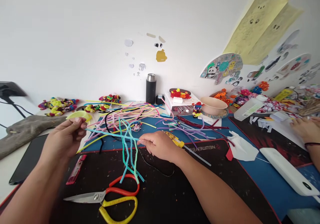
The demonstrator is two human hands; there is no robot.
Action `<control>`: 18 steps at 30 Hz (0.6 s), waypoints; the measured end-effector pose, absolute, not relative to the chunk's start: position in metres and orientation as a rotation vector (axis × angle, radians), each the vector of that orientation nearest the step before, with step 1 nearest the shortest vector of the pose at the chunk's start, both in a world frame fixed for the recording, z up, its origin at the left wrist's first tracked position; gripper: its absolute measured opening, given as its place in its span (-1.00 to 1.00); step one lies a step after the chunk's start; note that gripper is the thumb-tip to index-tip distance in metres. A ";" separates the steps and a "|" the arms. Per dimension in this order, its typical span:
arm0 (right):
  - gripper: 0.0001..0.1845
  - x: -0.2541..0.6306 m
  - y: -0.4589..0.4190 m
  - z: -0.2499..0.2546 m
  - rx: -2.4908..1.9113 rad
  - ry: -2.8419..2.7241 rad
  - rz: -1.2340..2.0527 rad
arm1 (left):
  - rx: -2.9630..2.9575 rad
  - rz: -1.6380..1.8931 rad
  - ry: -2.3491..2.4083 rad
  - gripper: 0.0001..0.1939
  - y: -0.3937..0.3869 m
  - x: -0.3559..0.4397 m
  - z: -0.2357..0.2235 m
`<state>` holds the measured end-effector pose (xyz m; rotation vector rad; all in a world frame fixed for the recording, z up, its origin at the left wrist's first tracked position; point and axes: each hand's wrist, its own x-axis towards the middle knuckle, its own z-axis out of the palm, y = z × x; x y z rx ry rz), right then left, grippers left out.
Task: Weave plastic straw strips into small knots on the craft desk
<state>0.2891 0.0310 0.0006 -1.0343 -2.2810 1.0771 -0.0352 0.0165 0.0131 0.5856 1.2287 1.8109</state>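
Between my two hands stretches a light-blue pipe cleaner (110, 134), roughly level above the mat. My left hand (67, 134) pinches its left end, and my right hand (155, 144) pinches the other end. Several blue and mint-green pipe cleaners (131, 150) hang bent across it, their lower tips reaching toward the mat. Below them lie scissors (100, 196) with one red and one yellow handle. Behind my hands spreads a loose heap of pink, yellow and blue pipe cleaners (130, 112). A small yellow dish (86, 115) shows just behind my left fingers.
A black flask (151, 89) stands by the wall, near a beige bowl (213, 105). At right are a clear bottle (250, 108), a white elongated device (287, 170) and another person's hand (305, 129). A piece of driftwood (32, 129) lies at left, beside a dark tablet (28, 159).
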 end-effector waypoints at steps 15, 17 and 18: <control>-0.66 0.288 0.029 0.000 -1.077 -2.180 1.110 | 0.570 1.763 1.192 -0.76 0.017 -0.037 0.002; -0.65 0.288 0.030 -0.002 -1.069 -2.182 1.077 | 0.573 1.769 1.188 -0.76 0.018 -0.038 0.000; -0.66 0.288 0.030 -0.004 -1.067 -2.183 1.063 | 0.573 1.771 1.186 -0.76 0.018 -0.039 -0.001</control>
